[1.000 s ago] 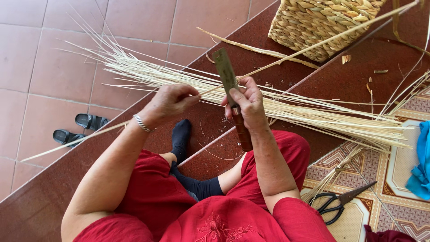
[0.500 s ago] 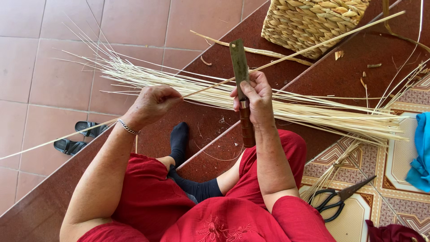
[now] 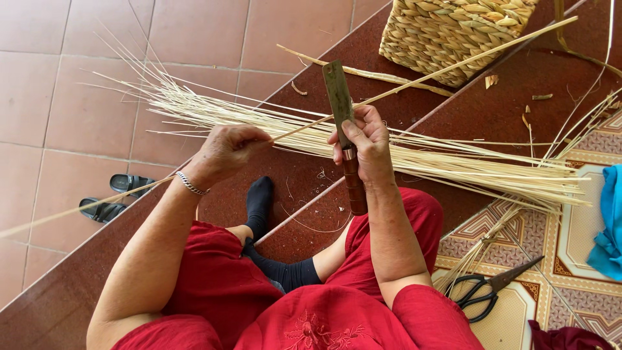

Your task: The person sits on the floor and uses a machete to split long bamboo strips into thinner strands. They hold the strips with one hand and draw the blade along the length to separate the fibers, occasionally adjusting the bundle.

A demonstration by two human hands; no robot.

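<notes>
From the head camera, a long pale reed strip (image 3: 427, 72) runs slantwise across the scene, from the upper right near the woven basket (image 3: 453, 32) down through both hands and on toward the lower left edge, thin, straw-coloured and nearly straight. It crosses the flat blade of a knife (image 3: 339, 97), whose dull grey-green blade points up and away and whose brown banded handle hangs down below the fist. The right hand (image 3: 363, 142) is clenched around the knife where blade meets handle, thumb laid along the blade's face and pressing the strip against it, wrist bent back toward the body. The left hand (image 3: 227, 152) is closed on the strip just left of the knife, knuckles up, a metal bracelet at the wrist, forearm stretched forward. Beneath both hands a loose sheaf of similar reeds (image 3: 414, 159) lies across the dark red step. Black-handled scissors (image 3: 486, 291) rest on the patterned tile at lower right.
</notes>
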